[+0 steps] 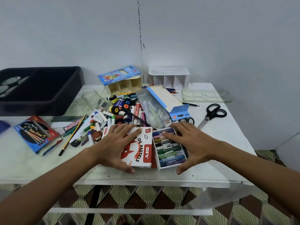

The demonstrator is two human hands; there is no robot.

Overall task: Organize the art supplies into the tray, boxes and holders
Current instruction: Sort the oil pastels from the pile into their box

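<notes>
1. Two hands work the oil pastel box at the front centre of the white table (pixel 227 143); most supplies not yet sorted.
2. Far left: black tray (pixel 48 98) overhangs the table's left back corner, nothing of the pile in it yet. Blue-red pen box (pixel 38 135) lies near the left edge, yellow-black pencil (pixel 72 135) just beside it.
3. Left hand (pixel 116 146) lies flat on the oil pastel lid (pixel 142 148), fingers spread and nearly straight, thumb at the lid's near edge; pressing, not pinching.
4. Right hand (pixel 193 145) spans the open pastel tray (pixel 168 148), fingers fairly straight over the far end, thumb hooked at the near corner; loose hold, crayons exposed.
5. Behind the hands: pile of markers and paint pots (pixel 120 111), clear plastic case (pixel 152 108), open blue pencil carton (pixel 165 98), all touching or overlapping.
6. Back: cream holder (pixel 125 86) and white holder (pixel 168 80) tipped on their sides, openings facing forward.
7. Right: scissors (pixel 212 114) lie apart from the pile, clear stencil (pixel 206 95) behind them.
8. Risks, my guess: sliding lid on askew could jam or pop pastels out; the box sits near the front edge, so a shove could drop it; elbows could sweep the pile.
9. Free room: bare strip front left and right side near scissors.
</notes>
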